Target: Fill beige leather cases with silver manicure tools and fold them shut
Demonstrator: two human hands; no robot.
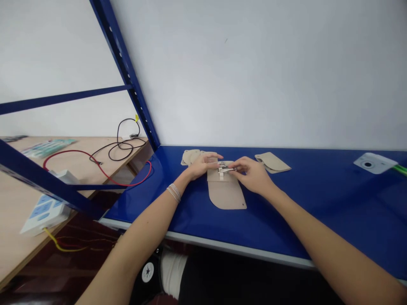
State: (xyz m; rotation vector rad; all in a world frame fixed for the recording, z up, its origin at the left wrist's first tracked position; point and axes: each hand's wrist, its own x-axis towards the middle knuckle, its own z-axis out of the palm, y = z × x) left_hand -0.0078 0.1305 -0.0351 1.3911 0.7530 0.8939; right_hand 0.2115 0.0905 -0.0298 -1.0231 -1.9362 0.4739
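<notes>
On the blue tabletop lies an unfolded beige pouch (227, 195) with a rounded flap toward me and a small dark snap at its corner. Shiny metal pieces sit across its upper part; one looks like a nail clipper (225, 170). My right hand (251, 173) pinches the right end of that clipper between thumb and fingertips. Stretched over the pouch's upper left side, my left hand (203, 165) has its fingers extended and its thumb beside the metal pieces. Part of the pouch is hidden under the hands.
Several beige pouches (190, 156) lie beyond my left hand. Another folded pouch (272, 162) is to the right. A white camera-like device (374, 163) stands at far right. On the left are a blue metal frame (127, 72), a red cable (95, 162) and a power strip (46, 214).
</notes>
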